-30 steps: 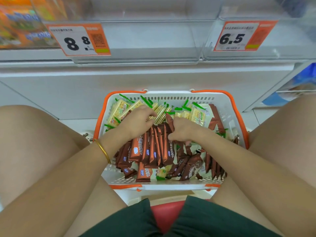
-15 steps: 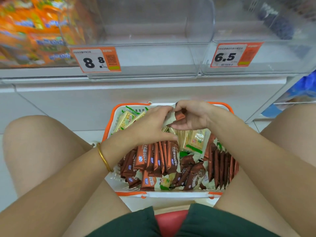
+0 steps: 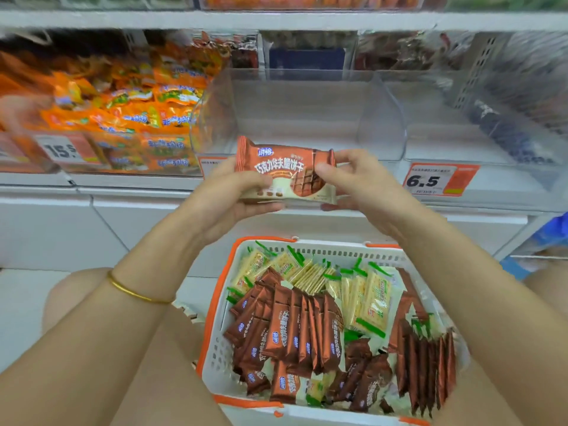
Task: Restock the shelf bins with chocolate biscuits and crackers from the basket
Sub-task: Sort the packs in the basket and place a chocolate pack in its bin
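Both hands hold up a brown chocolate biscuit pack (image 3: 284, 167) in front of an empty clear shelf bin (image 3: 381, 115). My left hand (image 3: 233, 195) grips its left and lower edge; my right hand (image 3: 353, 182) pinches its right end. It looks like a small stack of packs, though I cannot tell how many. Below, the white basket with orange rim (image 3: 215, 358) sits between my knees, filled with several brown chocolate biscuit packs (image 3: 295, 330) and yellow-green cracker packs (image 3: 372, 302).
A bin of orange snack packs (image 3: 123, 112) stands to the left of the empty bin. Orange price tags read 15 (image 3: 61, 150) and 6.5 (image 3: 439, 179). Another clear bin (image 3: 491, 142) lies to the right. My bare knees flank the basket.
Both hands have risen out of the basket with the chocolate biscuit pack, up to the level of the empty bin's front. The view has tilted upward to the shelf.
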Demonstrator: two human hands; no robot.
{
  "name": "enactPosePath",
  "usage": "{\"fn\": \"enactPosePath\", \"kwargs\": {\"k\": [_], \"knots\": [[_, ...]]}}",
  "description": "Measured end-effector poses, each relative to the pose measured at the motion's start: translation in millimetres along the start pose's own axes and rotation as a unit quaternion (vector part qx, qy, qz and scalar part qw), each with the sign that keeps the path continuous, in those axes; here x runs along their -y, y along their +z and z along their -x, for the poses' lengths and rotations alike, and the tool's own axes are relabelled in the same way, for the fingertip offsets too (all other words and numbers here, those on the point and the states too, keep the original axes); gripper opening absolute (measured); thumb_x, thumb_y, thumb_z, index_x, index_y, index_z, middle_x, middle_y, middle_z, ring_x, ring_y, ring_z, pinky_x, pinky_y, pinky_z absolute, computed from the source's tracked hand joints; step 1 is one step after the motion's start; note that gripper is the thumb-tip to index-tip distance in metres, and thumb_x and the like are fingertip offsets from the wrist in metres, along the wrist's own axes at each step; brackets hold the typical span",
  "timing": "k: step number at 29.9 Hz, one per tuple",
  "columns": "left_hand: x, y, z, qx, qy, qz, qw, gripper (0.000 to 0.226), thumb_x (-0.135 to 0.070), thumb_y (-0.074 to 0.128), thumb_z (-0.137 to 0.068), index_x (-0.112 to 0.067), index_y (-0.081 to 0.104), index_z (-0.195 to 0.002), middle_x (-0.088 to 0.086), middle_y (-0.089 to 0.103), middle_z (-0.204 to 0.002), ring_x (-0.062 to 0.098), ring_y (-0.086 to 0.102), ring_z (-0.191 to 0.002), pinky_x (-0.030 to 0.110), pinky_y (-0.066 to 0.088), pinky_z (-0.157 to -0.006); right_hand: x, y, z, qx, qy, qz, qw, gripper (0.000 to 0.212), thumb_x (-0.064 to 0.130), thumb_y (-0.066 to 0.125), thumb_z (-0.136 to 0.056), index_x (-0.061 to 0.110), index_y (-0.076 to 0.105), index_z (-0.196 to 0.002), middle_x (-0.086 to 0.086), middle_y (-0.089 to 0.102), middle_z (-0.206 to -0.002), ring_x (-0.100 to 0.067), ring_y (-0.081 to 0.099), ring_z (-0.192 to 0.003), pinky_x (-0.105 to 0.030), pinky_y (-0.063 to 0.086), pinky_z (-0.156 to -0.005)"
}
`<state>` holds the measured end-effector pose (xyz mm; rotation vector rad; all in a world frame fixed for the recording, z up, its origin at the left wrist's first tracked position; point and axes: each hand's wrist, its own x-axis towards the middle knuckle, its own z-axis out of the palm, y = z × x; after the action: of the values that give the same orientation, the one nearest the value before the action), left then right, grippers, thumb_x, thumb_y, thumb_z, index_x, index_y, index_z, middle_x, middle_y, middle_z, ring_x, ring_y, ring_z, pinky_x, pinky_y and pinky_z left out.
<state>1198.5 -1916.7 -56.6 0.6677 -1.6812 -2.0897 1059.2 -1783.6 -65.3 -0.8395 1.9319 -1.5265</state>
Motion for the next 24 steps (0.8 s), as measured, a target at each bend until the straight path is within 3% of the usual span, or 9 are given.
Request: {"fn": "enactPosePath", "kwargs": {"k": [3,6,9,11,14,16,19,21,24], "knots": [[-21,-3,-11,-0.030,0.024,0.055,0.998,0.009,-0.016,0.058,-0.092,-0.011,0.056,-0.099,0.009,0.068,-0.087,0.022,0.068,-0.078,0.037,0.060,-0.064,27,5,-18,0.031,-0.024,-0.085,0.996,0.017,0.016,0.060,-0.092,0.008,0.060,-0.107,-0.006,0.070,-0.085,-0.014,0.067,-0.068,-0.025,0.055,-0.051],[-41,-6,-30,-0.072,0.053,0.021,0.996,0.013,-0.029,0.057,-0.093,-0.017,0.057,-0.100,0.004,0.069,-0.085,0.017,0.070,-0.074,0.032,0.058,-0.056,47,6,-48,0.065,0.009,-0.115,0.991,0.006,0.014,0.060,-0.091,0.013,0.062,-0.097,-0.001,0.071,-0.074,-0.009,0.066,-0.060,-0.020,0.051,-0.047],[-50,-15,-57,-0.165,0.116,-0.108,0.973,0.019,-0.030,0.053,-0.095,-0.019,0.051,-0.110,-0.006,0.062,-0.088,0.011,0.066,-0.083,0.035,0.059,-0.069,57,6,-90,0.058,0.074,-0.113,0.989,0.005,0.012,0.062,-0.089,0.013,0.062,-0.094,-0.003,0.071,-0.073,-0.011,0.067,-0.059,-0.021,0.052,-0.049],[-49,-27,-73,-0.220,0.206,-0.268,0.915,0.032,-0.030,0.050,-0.095,-0.017,0.046,-0.124,-0.012,0.056,-0.092,0.009,0.059,-0.090,0.035,0.053,-0.081,54,5,-120,0.029,0.103,-0.117,0.987,0.006,0.010,0.062,-0.089,0.012,0.060,-0.094,-0.005,0.071,-0.077,-0.014,0.067,-0.062,-0.025,0.056,-0.054],[-40,-45,-96,-0.187,0.257,-0.480,0.818,0.031,-0.032,0.045,-0.094,-0.015,0.057,-0.117,-0.001,0.061,-0.107,0.019,0.054,-0.104,0.039,0.045,-0.090,41,10,-167,-0.022,0.127,-0.061,0.990,0.014,0.006,0.065,-0.087,0.009,0.058,-0.098,-0.009,0.067,-0.089,-0.018,0.065,-0.071,-0.035,0.056,-0.065],[-34,-51,-108,-0.133,0.235,-0.558,0.785,0.037,-0.043,0.036,-0.090,-0.018,0.063,-0.099,0.003,0.063,-0.102,0.025,0.054,-0.102,0.044,0.045,-0.087,32,19,-199,-0.050,0.132,-0.005,0.990,0.035,0.005,0.071,-0.082,0.006,0.054,-0.113,-0.012,0.067,-0.099,-0.022,0.067,-0.075,-0.038,0.057,-0.061],[-28,-54,-114,-0.098,0.221,-0.626,0.741,0.036,-0.046,0.024,-0.088,-0.025,0.040,-0.065,0.001,0.050,-0.077,0.025,0.051,-0.086,0.040,0.043,-0.072,18,38,-243,-0.088,0.104,0.063,0.989,0.046,0.008,0.077,-0.076,0.006,0.051,-0.115,-0.014,0.064,-0.113,-0.029,0.067,-0.094,-0.045,0.058,-0.076],[-24,-55,-115,-0.084,0.221,-0.655,0.718,0.036,-0.045,0.020,-0.089,-0.025,0.038,-0.065,-0.001,0.049,-0.077,0.021,0.047,-0.085,0.038,0.041,-0.071,10,50,-265,-0.101,0.062,0.129,0.985,0.048,0.013,0.077,-0.078,0.008,0.052,-0.118,-0.010,0.061,-0.121,-0.028,0.060,-0.110,-0.039,0.050,-0.094],[-21,-55,-118,-0.061,0.216,-0.670,0.708,0.045,-0.047,0.015,-0.088,-0.022,0.052,-0.083,-0.005,0.057,-0.090,0.018,0.049,-0.095,0.038,0.042,-0.078,3,61,-288,-0.097,-0.003,0.204,0.974,0.043,0.012,0.070,-0.084,0.005,0.051,-0.122,-0.007,0.059,-0.118,-0.023,0.056,-0.109,-0.022,0.040,-0.086]]}}
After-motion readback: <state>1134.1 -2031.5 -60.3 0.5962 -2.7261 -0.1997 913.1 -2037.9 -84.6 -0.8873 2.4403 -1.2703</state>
